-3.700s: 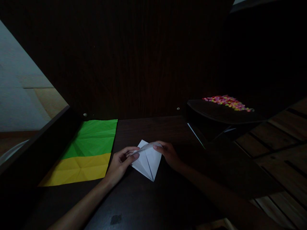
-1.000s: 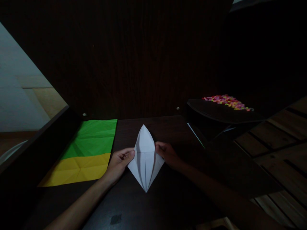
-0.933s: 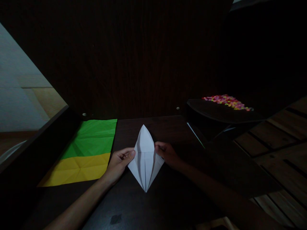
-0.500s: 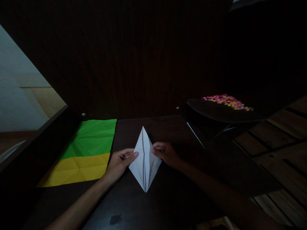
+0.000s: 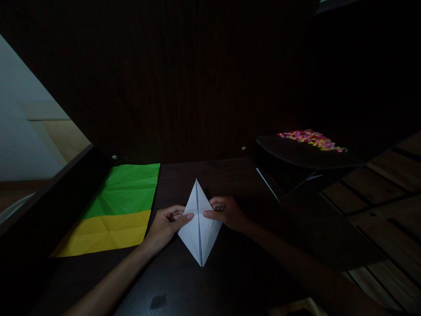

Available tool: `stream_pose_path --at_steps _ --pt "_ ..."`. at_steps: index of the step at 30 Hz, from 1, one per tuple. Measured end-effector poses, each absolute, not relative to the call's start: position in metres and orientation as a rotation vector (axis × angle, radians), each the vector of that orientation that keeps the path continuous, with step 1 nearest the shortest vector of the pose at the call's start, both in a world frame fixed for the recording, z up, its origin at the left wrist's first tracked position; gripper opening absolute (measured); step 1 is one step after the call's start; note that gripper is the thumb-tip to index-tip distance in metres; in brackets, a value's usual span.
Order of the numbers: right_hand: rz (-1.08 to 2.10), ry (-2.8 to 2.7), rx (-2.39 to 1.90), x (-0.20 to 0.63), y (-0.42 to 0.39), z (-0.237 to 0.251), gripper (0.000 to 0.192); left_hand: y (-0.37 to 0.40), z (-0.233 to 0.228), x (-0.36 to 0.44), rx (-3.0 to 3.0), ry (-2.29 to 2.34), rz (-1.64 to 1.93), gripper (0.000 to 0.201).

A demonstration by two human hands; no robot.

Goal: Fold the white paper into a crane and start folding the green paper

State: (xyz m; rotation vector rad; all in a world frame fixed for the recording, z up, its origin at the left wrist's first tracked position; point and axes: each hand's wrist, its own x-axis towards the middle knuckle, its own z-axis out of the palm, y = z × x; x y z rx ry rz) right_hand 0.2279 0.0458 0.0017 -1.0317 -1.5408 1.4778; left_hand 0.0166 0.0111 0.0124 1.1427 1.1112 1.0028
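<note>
fingers [image 5: 188, 216] of left hand [image 5: 166, 224] and right hand [image 5: 226, 213] pressed flat, tips nearly meeting, on white folded paper kite [image 5: 199, 232] lying between them on dark bench [image 5: 230, 272]; left of them, green-and-yellow sheet [image 5: 116, 210].

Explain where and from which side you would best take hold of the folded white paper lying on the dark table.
Probably by its two side corners, one from each side. The folded white paper is a flat kite, widest mid-length, with slim points far and near. The left hand and right hand already press there, fingertips beside the centre crease.
</note>
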Motion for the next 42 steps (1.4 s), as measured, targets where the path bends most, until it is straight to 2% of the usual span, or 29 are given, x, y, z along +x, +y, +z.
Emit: stream_pose_path --at_steps 15,26,35,42 --pt "1.481 -1.564 -1.01 0.224 0.043 -0.001 0.019 0.009 0.01 0.015 1.343 1.159 0.885 0.024" --pt "0.714 -2.123 -0.927 0.231 0.048 0.0 0.01 0.017 0.005 0.006 2.065 1.264 1.027 0.011" --pt "0.618 -2.275 -0.931 0.228 0.052 -0.01 0.019 0.017 0.005 0.01 2.173 1.31 0.821 0.024" --pt "0.632 -2.272 -0.893 0.225 0.055 -0.003 0.024 0.019 0.006 0.012 2.137 1.381 0.798 0.021"
